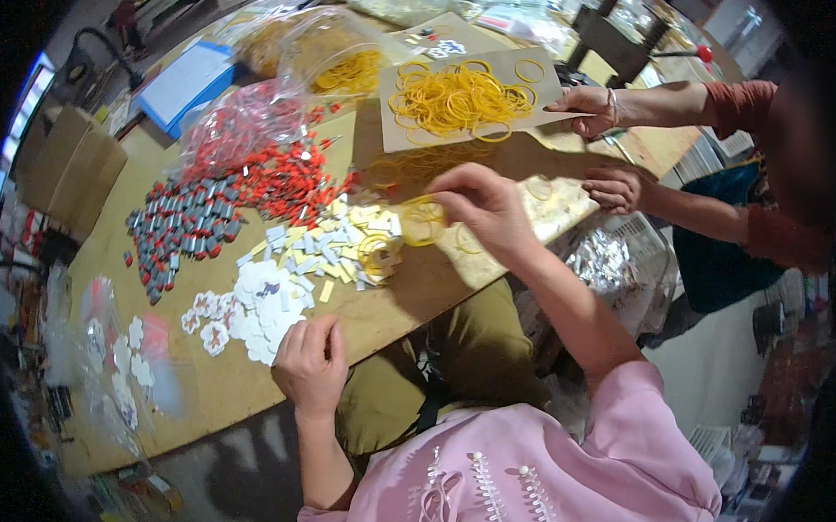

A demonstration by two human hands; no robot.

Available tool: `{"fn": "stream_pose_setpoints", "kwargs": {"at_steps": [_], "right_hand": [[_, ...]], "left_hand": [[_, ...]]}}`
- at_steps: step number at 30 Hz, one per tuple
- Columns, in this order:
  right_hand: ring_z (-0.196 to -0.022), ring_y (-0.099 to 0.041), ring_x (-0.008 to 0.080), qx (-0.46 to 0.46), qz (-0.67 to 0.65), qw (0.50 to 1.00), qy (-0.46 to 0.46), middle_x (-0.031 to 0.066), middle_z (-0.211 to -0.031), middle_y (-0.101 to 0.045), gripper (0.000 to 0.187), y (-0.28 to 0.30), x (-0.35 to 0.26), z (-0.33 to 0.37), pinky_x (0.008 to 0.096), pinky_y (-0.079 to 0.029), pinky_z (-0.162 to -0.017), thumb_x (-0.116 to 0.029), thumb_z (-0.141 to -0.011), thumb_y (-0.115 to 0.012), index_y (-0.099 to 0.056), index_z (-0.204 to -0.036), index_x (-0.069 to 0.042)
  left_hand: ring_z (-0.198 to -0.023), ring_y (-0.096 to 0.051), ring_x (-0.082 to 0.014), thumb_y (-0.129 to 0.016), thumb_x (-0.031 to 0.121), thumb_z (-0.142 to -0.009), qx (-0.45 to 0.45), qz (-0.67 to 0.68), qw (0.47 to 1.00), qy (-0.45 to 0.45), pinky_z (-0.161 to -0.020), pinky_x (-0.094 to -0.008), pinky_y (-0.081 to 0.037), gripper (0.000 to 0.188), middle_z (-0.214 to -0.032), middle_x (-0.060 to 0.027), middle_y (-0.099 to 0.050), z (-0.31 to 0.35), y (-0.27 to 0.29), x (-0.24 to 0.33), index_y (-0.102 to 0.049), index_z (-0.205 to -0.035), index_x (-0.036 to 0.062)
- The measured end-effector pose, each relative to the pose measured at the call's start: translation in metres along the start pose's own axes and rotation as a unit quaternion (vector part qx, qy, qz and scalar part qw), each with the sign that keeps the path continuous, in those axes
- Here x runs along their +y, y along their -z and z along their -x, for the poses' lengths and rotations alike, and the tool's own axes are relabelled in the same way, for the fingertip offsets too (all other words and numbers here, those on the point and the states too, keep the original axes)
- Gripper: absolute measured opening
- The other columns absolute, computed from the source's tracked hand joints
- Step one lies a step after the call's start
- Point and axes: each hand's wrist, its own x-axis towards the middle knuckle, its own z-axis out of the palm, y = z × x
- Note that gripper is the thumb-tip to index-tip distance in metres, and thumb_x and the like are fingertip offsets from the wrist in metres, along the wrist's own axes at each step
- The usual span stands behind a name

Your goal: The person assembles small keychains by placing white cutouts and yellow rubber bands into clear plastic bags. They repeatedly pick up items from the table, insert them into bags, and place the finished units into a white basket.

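Above the table's near edge, my right hand (pixel 484 208) pinches a few thin yellow rings (pixel 423 222) that look like rubber bands. Below them, more yellow rings (pixel 379 256) lie on small white and pale yellow rectangular pieces (pixel 328 244). My left hand (pixel 311 363) is at the table edge with its fingers curled; what they hold, if anything, is hidden. Just beyond it is a pile of white flower-shaped pieces (pixel 266 302). Another person's hand (pixel 580 112) holds a grey card (pixel 395 139) bearing a heap of yellow rings (pixel 460 99) over the table.
Grey cylindrical pieces with red ends (pixel 182 225) and small red parts (pixel 287 178) lie in piles at left centre. Clear bags (pixel 243 126), a blue-and-white box (pixel 185 83) and a press-like metal tool (pixel 619 42) stand farther back. The other person's second hand (pixel 616 188) is at the right.
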Motion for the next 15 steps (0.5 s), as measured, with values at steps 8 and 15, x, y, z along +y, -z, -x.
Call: {"fn": "stream_pose_setpoints", "kwargs": {"at_steps": [8, 15], "right_hand": [[-0.084, -0.066, 0.0109, 0.069, 0.241, 0.967, -0.038, 0.0057, -0.106, -0.068, 0.029, 0.081, 0.064, -0.011, 0.0242, -0.051, -0.072, -0.009, -0.096, -0.063, -0.06, -0.122, 0.003], [-0.077, -0.067, 0.0135, 0.006, 0.02, 0.983, -0.182, 0.0102, -0.102, -0.07, 0.03, 0.051, 0.03, -0.046, 0.0255, -0.054, -0.069, -0.014, -0.096, -0.062, -0.061, -0.12, 0.005]], "left_hand": [[-0.068, -0.06, -0.0287, -0.073, 0.005, -0.077, 0.012, 0.007, 1.0, -0.011, -0.061, -0.0388, -0.049, 0.013, -0.074, -0.008, -0.058, -0.004, 0.003, 0.002, -0.064, -0.084, 0.0087], [-0.064, -0.059, -0.026, -0.073, 0.003, -0.078, 0.018, 0.021, 0.999, -0.02, -0.057, -0.0357, -0.047, 0.011, -0.071, -0.0066, -0.058, -0.004, 0.004, 0.001, -0.064, -0.084, 0.0078]]}}
